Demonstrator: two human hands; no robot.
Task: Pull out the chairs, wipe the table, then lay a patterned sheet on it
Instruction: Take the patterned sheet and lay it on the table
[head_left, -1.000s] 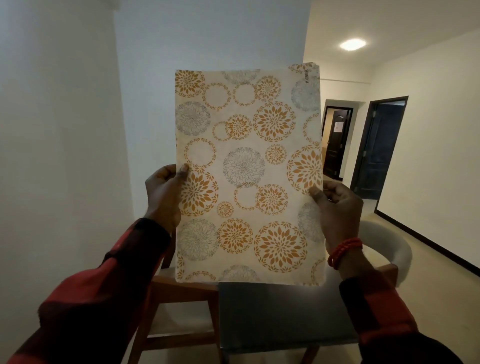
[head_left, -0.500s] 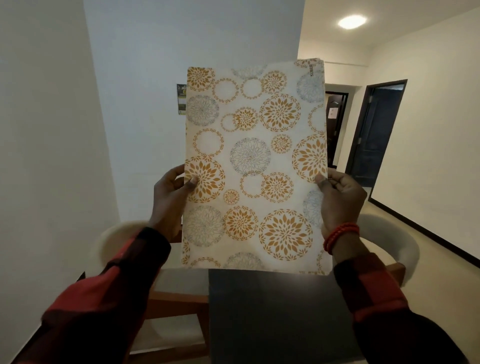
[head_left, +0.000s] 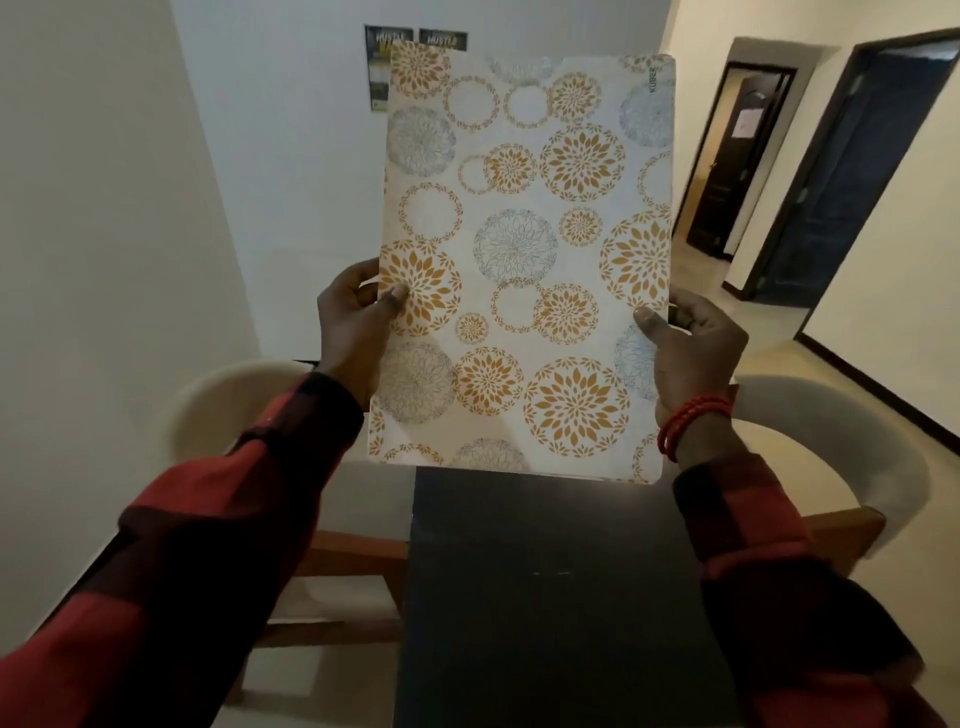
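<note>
A person in red-and-black sleeves holds a patterned sheet (head_left: 524, 260) upright in the air, above the far end of a dark tabletop (head_left: 545, 597). The left hand (head_left: 353, 322) pinches the sheet's left edge, thumb in front; the right hand (head_left: 691, 348) pinches the right edge the same way. A chair (head_left: 311, 551) stands to the left of the tabletop and another chair (head_left: 852, 499) to the right. This looks like the last step, laying the sheet. The next move calls for tilting it flat and lowering it squarely onto the tabletop.
</note>
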